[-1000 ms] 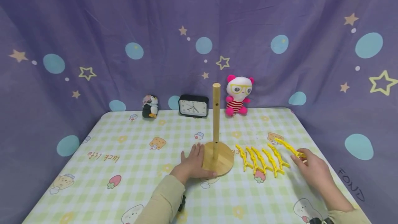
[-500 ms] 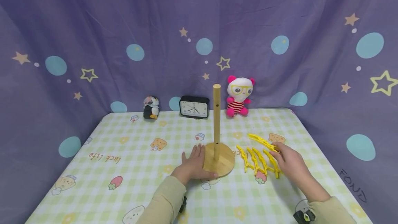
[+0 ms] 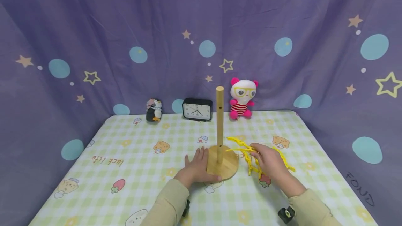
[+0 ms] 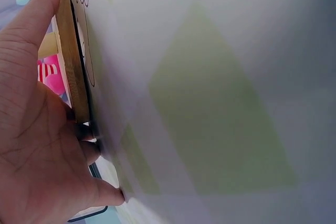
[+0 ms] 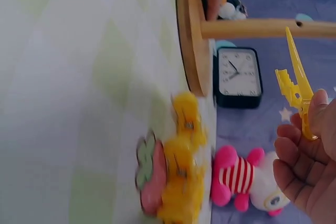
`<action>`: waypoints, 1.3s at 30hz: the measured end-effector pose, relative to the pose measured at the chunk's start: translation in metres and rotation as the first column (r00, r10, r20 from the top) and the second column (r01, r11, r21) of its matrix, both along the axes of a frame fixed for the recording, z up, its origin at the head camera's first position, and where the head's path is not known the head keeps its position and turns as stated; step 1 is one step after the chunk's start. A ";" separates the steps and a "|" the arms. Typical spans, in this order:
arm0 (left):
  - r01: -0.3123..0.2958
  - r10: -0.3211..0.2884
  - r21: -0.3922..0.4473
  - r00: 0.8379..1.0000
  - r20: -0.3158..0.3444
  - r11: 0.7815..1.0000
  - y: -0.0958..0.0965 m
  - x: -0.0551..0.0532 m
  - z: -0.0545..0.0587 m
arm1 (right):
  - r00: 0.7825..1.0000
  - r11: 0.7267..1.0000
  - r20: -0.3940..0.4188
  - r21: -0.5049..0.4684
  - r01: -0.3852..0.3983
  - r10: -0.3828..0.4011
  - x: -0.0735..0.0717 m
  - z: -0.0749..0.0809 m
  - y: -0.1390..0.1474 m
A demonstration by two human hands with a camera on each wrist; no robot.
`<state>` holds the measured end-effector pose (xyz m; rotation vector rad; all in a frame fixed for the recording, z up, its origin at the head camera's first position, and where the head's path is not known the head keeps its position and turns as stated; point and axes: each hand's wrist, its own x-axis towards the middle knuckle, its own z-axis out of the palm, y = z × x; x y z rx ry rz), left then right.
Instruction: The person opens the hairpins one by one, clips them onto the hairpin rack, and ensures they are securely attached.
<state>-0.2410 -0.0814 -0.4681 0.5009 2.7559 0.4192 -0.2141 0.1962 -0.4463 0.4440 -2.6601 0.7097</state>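
Note:
The yellow hair clip, an alligator type, is pinched near its rear end between my right hand's thumb and fingers. Its two long arms are spread apart and point left toward the wooden pole. More yellow hair clips lie on the cloth below and beside that hand, partly hidden by it. My left hand rests with straight, spread fingers along the left side of the round wooden base; its thumb lies at the base's front rim. The pole stands upright from this base and has small dark holes.
Along the table's back edge stand a penguin toy, a black-framed clock and a pink-and-white plush toy. A checked cloth covers the table. Behind it hangs a purple curtain.
My right hand has carried the hair clip leftward over the other clips toward the pole, and the clip's arms have spread apart. The left hand stays at the base.

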 end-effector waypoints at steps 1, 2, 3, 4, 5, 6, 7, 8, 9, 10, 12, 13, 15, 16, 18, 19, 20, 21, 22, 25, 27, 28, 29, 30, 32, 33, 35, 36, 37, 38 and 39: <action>0.000 0.000 -0.001 1.000 0.003 1.000 0.000 0.000 -0.001 | 1.000 1.000 0.005 -0.007 -0.010 0.010 -0.001 -0.002 -0.004; -0.002 0.002 0.002 1.000 0.005 1.000 0.001 -0.001 -0.001 | 1.000 1.000 0.006 -0.009 -0.019 0.019 -0.003 -0.003 -0.007; -0.002 0.002 0.004 1.000 0.007 1.000 0.001 -0.001 -0.001 | 1.000 1.000 0.010 -0.014 -0.028 0.028 -0.004 -0.005 -0.011; -0.001 0.001 0.000 1.000 0.006 1.000 0.001 -0.001 -0.002 | 0.999 0.999 0.009 -0.018 -0.040 0.040 -0.005 -0.007 -0.014; -0.001 0.001 -0.004 1.000 0.006 1.000 0.002 -0.001 -0.002 | 0.999 0.998 0.006 -0.019 -0.052 0.052 -0.007 -0.008 -0.018; 0.000 0.000 -0.004 1.000 0.004 1.000 0.002 -0.002 -0.003 | 0.998 0.998 0.001 -0.017 -0.064 0.064 -0.008 -0.010 -0.021; 0.000 0.000 -0.006 1.000 0.003 1.000 0.002 -0.002 -0.003 | 0.997 0.997 -0.006 -0.017 -0.074 0.074 -0.009 -0.012 -0.025; 0.001 -0.001 -0.006 1.000 0.001 1.000 0.003 -0.002 -0.003 | 0.996 0.996 -0.015 -0.012 -0.086 0.086 -0.011 -0.013 -0.028; 0.002 -0.002 -0.009 1.000 0.000 1.000 0.003 -0.002 -0.003 | 0.995 0.995 -0.023 -0.010 -0.097 0.097 -0.012 -0.015 -0.032; 0.002 -0.002 -0.009 1.000 -0.002 1.000 0.003 -0.001 -0.003 | 0.994 0.994 -0.033 -0.005 -0.108 0.108 -0.013 -0.016 -0.035; 0.003 -0.003 -0.004 1.000 -0.006 1.000 0.004 -0.001 -0.003 | 0.992 0.993 -0.048 0.002 -0.118 0.118 -0.015 -0.018 -0.041; 0.003 -0.003 -0.004 1.000 -0.008 1.000 0.004 -0.001 -0.003 | 0.991 0.993 -0.054 0.002 -0.122 0.122 -0.015 -0.018 -0.044; 0.004 -0.004 -0.010 1.000 -0.011 1.000 0.005 -0.001 -0.004 | 0.990 0.992 -0.058 -0.001 -0.128 0.128 -0.017 -0.019 -0.048; 0.003 -0.003 -0.012 1.000 -0.013 1.000 0.005 -0.001 -0.005 | 0.989 0.991 -0.059 -0.001 -0.133 0.132 -0.017 -0.020 -0.049; 0.003 -0.004 -0.018 1.000 -0.016 1.000 0.006 -0.001 -0.005 | 0.987 0.989 -0.058 -0.002 -0.149 0.149 -0.018 -0.021 -0.051; 0.005 -0.005 -0.017 1.000 -0.017 1.000 0.006 -0.001 -0.005 | 0.986 0.987 -0.049 -0.008 -0.161 0.161 -0.019 -0.021 -0.051; 0.006 -0.007 -0.020 1.000 -0.018 1.000 0.006 -0.001 -0.005 | 0.984 0.985 -0.039 -0.015 -0.172 0.171 -0.019 -0.022 -0.051; 0.007 -0.008 -0.013 1.000 -0.019 1.000 0.007 -0.001 -0.005 | 0.983 0.983 -0.027 -0.022 -0.182 0.181 -0.019 -0.022 -0.050; 0.009 -0.009 -0.012 1.000 -0.018 1.000 0.007 -0.001 -0.005 | 0.982 0.981 -0.011 -0.036 -0.190 0.189 -0.018 -0.022 -0.049; 0.010 -0.010 -0.007 1.000 -0.016 1.000 0.006 -0.001 -0.005 | 0.979 0.978 0.043 -0.073 -0.197 0.201 -0.017 -0.022 -0.045; 0.004 -0.004 -0.008 1.000 -0.015 1.000 0.005 -0.001 -0.004 | 0.975 0.975 0.071 -0.080 -0.206 0.212 -0.017 -0.022 -0.043; 0.001 -0.001 -0.013 1.000 -0.014 1.000 0.005 0.000 -0.003 | 0.972 0.973 0.079 -0.086 -0.213 0.220 -0.017 -0.021 -0.042; -0.002 0.002 -0.013 1.000 -0.016 1.000 0.005 0.000 -0.002 | 0.970 0.972 0.088 -0.083 -0.218 0.225 -0.018 -0.021 -0.042; -0.004 0.003 -0.013 1.000 -0.016 1.000 0.004 0.000 -0.001 | 0.969 0.972 0.093 -0.077 -0.222 0.229 -0.018 -0.020 -0.042; -0.004 0.004 -0.009 1.000 -0.017 1.000 0.004 0.000 0.000 | 0.967 0.973 0.114 -0.073 -0.219 0.226 -0.018 -0.019 -0.042; -0.002 0.002 -0.007 1.000 -0.017 1.000 0.003 0.000 0.001 | 0.968 0.975 0.126 -0.073 -0.210 0.218 -0.017 -0.018 -0.042; -0.001 0.001 -0.002 1.000 -0.016 1.000 0.003 0.000 0.001 | 0.969 0.979 0.149 -0.071 -0.190 0.198 -0.015 -0.017 -0.040; -0.002 0.002 0.001 1.000 -0.015 1.000 0.003 0.000 0.001 | 0.969 0.980 0.156 -0.073 -0.183 0.192 -0.014 -0.016 -0.039; -0.002 0.002 0.000 1.000 -0.016 1.000 0.002 0.000 0.001 | 0.969 0.981 0.163 -0.078 -0.175 0.186 -0.012 -0.015 -0.037; -0.003 0.003 -0.009 1.000 -0.017 1.000 0.002 0.000 0.001 | 0.969 0.983 0.171 -0.082 -0.167 0.179 -0.010 -0.014 -0.035; -0.004 0.003 -0.014 1.000 -0.018 1.000 0.001 0.000 0.000 | 0.970 0.983 0.172 -0.081 -0.162 0.174 -0.009 -0.014 -0.032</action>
